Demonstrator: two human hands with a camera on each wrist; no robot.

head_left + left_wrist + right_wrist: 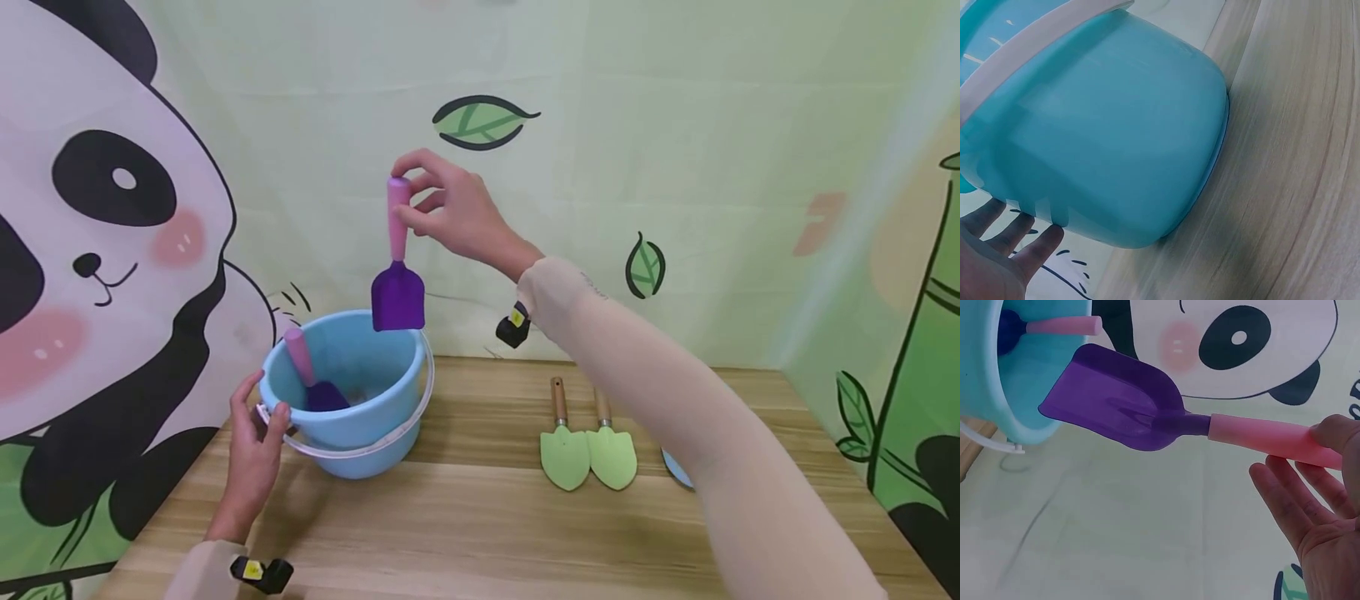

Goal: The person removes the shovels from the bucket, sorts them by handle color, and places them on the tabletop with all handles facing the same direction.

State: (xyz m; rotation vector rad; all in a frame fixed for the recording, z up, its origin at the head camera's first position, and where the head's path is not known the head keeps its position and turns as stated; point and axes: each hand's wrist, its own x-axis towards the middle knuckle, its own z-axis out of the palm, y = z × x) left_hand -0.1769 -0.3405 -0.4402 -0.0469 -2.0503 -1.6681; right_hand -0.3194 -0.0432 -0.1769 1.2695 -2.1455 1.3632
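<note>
My right hand [453,208] pinches the pink handle of a toy shovel [399,298] near its upper end. The shovel hangs upright, its purple blade pointing down and overlapping the far rim of a light blue bucket [352,433] in the head view. A second purple shovel with a pink handle [300,357] leans inside the bucket. My left hand [255,454] touches the bucket's left side near the rim, thumb and fingers spread. In the left wrist view, its extended fingertips [1041,250] rest against the outer wall. The white bail [360,452] hangs down across the bucket's front.
Two green trowels [564,458] with wooden handles lie side by side on the wooden table [480,533]. A blue rounded thing [677,468] shows partly from under my right sleeve. A printed panda cloth [315,100] rises behind the table.
</note>
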